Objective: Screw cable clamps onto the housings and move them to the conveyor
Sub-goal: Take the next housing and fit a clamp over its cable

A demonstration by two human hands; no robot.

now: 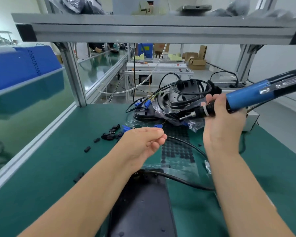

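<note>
1. Small black plastic cable clamps (109, 134) are lying scattered on the green mat, left.
2. Left hand (143, 142) is hovering loosely curled, holding nothing I can see.
3. Long black plastic housing (142, 202) is sitting nearest, cable attached.
4. Right hand (224, 120) is gripping the blue electric screwdriver (243, 98). Guessing a clamp needs placing next.

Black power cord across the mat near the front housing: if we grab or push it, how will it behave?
Probably floppy: the cord lies in loose curves over the green mat. One end seems to run into the housing, so pulling it may drag that piece. Its round, smooth jacket could slide or roll under a push rather than stay put.
</note>
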